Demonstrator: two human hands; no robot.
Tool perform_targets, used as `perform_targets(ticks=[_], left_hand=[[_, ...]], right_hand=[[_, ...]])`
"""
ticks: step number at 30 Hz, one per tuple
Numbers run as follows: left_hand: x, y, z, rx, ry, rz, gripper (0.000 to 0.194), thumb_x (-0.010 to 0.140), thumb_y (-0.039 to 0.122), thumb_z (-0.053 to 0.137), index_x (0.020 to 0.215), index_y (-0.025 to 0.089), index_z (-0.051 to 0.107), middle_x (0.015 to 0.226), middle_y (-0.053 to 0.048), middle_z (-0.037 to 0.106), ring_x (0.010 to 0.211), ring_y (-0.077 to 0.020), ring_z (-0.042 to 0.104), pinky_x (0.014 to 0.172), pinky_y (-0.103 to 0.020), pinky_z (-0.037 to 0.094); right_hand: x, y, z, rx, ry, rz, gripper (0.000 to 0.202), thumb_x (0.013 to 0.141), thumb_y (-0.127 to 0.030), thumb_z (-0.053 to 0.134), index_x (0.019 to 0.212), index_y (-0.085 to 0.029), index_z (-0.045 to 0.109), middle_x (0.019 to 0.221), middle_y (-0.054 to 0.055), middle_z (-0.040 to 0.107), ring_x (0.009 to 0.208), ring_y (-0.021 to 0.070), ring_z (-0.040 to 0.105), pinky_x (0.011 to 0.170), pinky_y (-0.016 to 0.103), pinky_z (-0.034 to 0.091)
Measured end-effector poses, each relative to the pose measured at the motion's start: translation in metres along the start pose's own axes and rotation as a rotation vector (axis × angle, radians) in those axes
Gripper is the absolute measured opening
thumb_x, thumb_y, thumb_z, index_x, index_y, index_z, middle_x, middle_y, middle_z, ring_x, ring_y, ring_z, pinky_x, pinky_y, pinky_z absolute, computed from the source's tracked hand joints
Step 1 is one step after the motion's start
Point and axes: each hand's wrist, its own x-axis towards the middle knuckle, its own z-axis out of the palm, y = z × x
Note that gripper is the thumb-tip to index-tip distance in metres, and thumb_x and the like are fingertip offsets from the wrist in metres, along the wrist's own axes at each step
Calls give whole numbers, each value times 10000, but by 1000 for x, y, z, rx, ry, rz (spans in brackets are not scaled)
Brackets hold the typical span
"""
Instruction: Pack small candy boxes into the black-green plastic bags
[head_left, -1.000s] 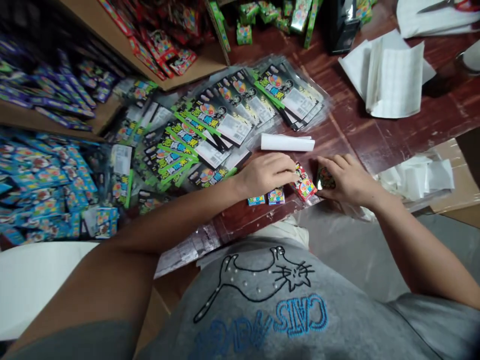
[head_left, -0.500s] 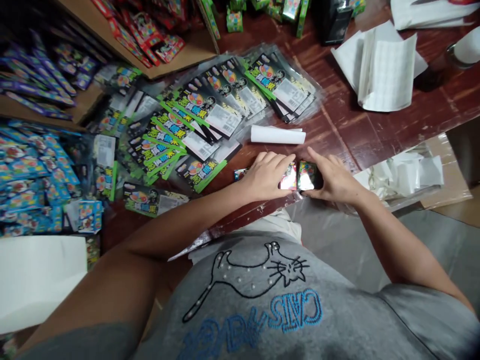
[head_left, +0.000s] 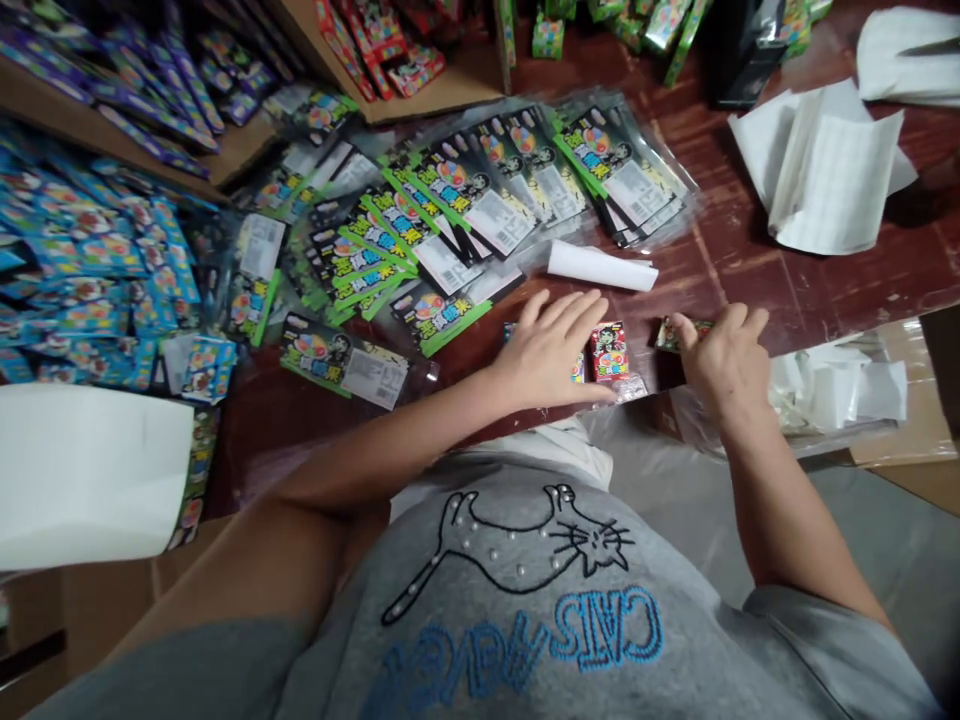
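My left hand (head_left: 551, 350) lies flat near the table's front edge, fingers stretched out and thumb apart. Its palm covers most of one or more small printed packets, with only bits of blue and colour showing. Right beside its fingertips and thumb is a small red printed box (head_left: 610, 352), lying face up on clear plastic wrap (head_left: 631, 388). Further right, my right hand (head_left: 726, 365) is closed on a small green printed box (head_left: 667, 335), thumb on top; part of the box is hidden by the hand. Above the left hand rests a rolled white paper (head_left: 603, 266).
Clear printed pouches (head_left: 450, 200) are fanned across the table. Blue packets (head_left: 97, 270) pile up at left; cartons of purple packets (head_left: 157, 70) and red packets (head_left: 382, 45) stand behind. White label sheets (head_left: 836, 175) lie at right. A bag of paper scraps (head_left: 840, 385) sits beyond the edge.
My right hand has moved right with the green box, away from the red box. My left hand's fingers have spread, and the red box now shows fully. The view has shifted.
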Motion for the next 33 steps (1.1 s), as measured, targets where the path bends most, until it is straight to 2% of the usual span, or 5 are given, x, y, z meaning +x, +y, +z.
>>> perform_targets(ticks=[10, 15, 19, 23, 33], left_hand=[[-203, -137, -99, 234, -337, -16, 665, 980, 173, 477, 1640, 255, 466, 1753, -114, 414, 1627, -317, 363, 1347, -608, 153], [-198, -126, -75, 341, -414, -118, 613, 1041, 273, 481, 1644, 169, 447, 1597, -189, 543, 1468, -358, 483, 1276, -568, 262], [-188, -106, -51, 152, -300, -224, 831, 927, 521, 700, 1633, 159, 454, 1480, -209, 581, 1330, -405, 562, 1156, -559, 436], [-190, -91, -26, -67, -137, -266, 854, 878, 525, 741, 1617, 191, 473, 1497, -179, 576, 1363, -395, 563, 1179, -544, 476], [-185, -52, -8, -145, -24, -414, 939, 827, 436, 836, 1623, 151, 428, 1550, -195, 562, 1421, -382, 533, 1249, -556, 431]], right_hand=[[10, -10, -10, -170, -138, 159, 600, 1104, -506, 333, 1316, -36, 639, 1244, 360, 721, 1134, 465, 754, 934, 606, 559], [-14, -28, -32, -190, -282, -108, 577, 1103, -461, 296, 1403, -57, 580, 1005, 304, 781, 981, 466, 781, 840, 622, 587], [-10, -13, -19, -19, 62, -547, 836, 1025, -735, 418, 1623, -150, 407, 1556, 311, 577, 1425, 494, 584, 1141, 735, 462], [9, -20, 16, 174, -56, -1162, 1005, 936, -839, 511, 1720, -262, 262, 1805, 205, 269, 1645, 500, 281, 1288, 791, 234], [11, -113, 33, 170, -174, -1399, 875, 981, -752, 533, 1664, -222, 407, 1633, 196, 537, 1411, 450, 538, 1141, 649, 457]])
